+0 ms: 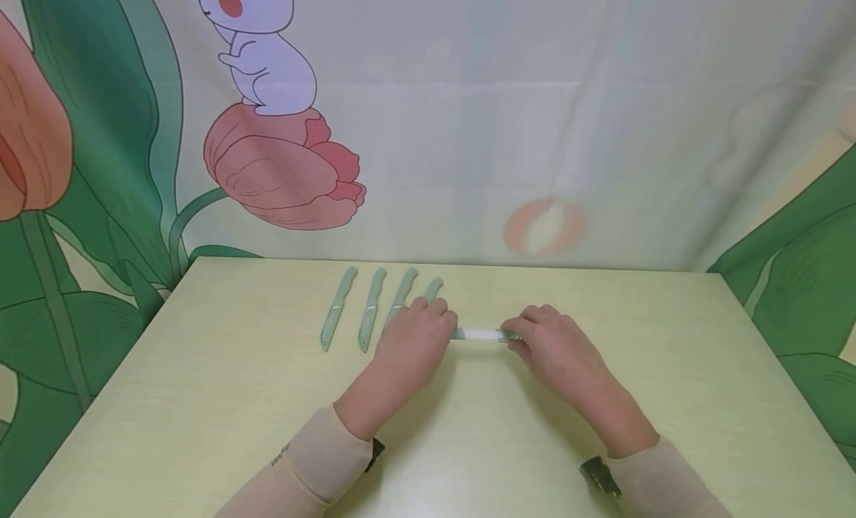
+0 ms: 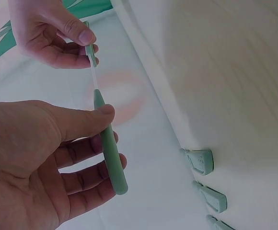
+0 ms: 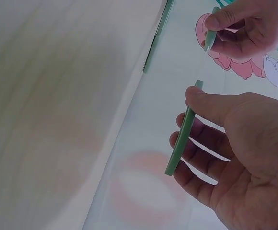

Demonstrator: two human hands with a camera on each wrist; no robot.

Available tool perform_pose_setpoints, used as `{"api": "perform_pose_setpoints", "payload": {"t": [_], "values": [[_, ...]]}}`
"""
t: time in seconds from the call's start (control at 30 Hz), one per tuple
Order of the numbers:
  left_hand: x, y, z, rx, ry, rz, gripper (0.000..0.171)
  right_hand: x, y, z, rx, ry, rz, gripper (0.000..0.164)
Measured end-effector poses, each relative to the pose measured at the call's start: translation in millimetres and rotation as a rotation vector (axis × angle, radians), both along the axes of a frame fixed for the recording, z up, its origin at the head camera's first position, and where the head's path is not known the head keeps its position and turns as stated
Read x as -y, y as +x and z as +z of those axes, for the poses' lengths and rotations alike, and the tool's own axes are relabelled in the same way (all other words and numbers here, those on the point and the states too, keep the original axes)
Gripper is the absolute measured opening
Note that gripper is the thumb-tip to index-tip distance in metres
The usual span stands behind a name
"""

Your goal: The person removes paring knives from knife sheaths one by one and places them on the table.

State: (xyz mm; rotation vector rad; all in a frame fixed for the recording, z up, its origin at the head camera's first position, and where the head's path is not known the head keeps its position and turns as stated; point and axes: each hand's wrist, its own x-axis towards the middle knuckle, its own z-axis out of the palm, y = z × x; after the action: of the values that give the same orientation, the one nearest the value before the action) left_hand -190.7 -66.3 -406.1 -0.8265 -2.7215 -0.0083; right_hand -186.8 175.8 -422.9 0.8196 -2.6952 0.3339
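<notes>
My left hand (image 1: 416, 338) grips a knife by its pale green handle (image 2: 111, 158), thumb on one side and fingers curled behind. A thin white blade (image 1: 480, 334) runs from the handle toward my right hand (image 1: 547, 348). That hand pinches a slim green blade cover (image 3: 183, 134) between thumb and fingers. In the left wrist view the blade's far end meets the green cover. Both hands are above the table, close together. Several matching green knives in covers, one of them a knife (image 1: 339, 308) at the far left, lie in a slanted row beside and behind my left hand.
The pale yellow table (image 1: 221, 399) ends at a printed curtain (image 1: 435, 131) with tulips and a white animal. Beige sleeves cover both forearms, with a dark clip (image 1: 600, 476) near the right wrist.
</notes>
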Motion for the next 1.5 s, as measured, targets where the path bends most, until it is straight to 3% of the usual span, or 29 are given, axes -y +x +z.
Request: {"api": "perform_pose_setpoints", "payload": {"t": [0.33,0.93,1.27,1.5], "values": [[4,-5.4,5.1,0.048,0.002,0.049,0.012,-7,-1.6,7.2,0.003,0.000,-0.012,0.026],[3,-9.5,10.0,0.144,0.096,0.105,0.008,-14,-3.4,15.1,0.056,-0.004,-0.036,0.027],[-20,-13.8,18.7,0.253,0.122,0.144,0.003,-30,-4.4,23.2,0.138,-0.031,-0.130,0.025],[-41,-19.6,17.5,0.318,0.126,0.121,0.008,-41,-5.7,29.8,0.230,-0.028,-0.227,0.023]]}}
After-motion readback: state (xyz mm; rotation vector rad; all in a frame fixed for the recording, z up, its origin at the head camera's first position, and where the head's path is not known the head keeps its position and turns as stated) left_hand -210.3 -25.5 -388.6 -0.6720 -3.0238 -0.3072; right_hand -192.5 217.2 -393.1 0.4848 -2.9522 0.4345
